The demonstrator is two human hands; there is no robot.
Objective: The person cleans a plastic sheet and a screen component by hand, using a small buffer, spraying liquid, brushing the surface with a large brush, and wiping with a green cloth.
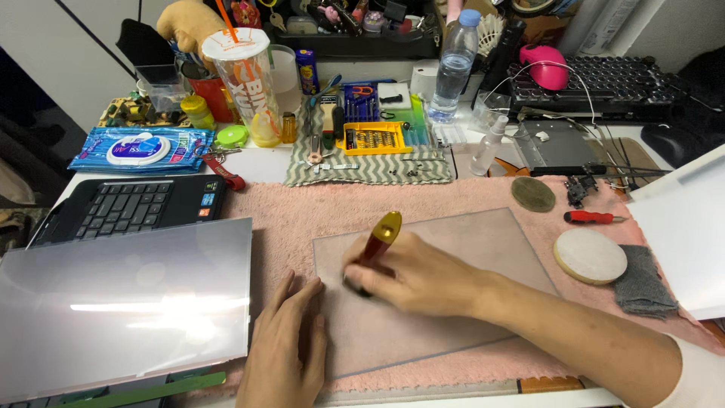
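Looking down at a pretty cluttered desk, so here's the rundown:

Right hand: right hand [411, 276] is curled tight around a red-handled tool [375, 245] with a yellow cap, tip end pushed down onto the clear sheet [468, 249]. Can't see the tip itself, fingers cover it.

Left hand: left hand [285, 351] lies flat and spread open, palm down, fingertips at the sheet's left edge, gripping nothing.

Clear sheet: lying flat on the pink towel [279, 215], middle of the desk, just in front of the person.

Left side: a frosted white panel [121, 302] overlapping a black laptop base [132, 208].

Right side: round white disc [590, 255] touching a grey cloth [642, 283], small red screwdriver [593, 217] just above, dark round disc [533, 194] near it.

Back: yellow bit case [374, 138] on a zigzag cloth [370, 168], water bottle [455, 68], plastic cup with straw [245, 83].
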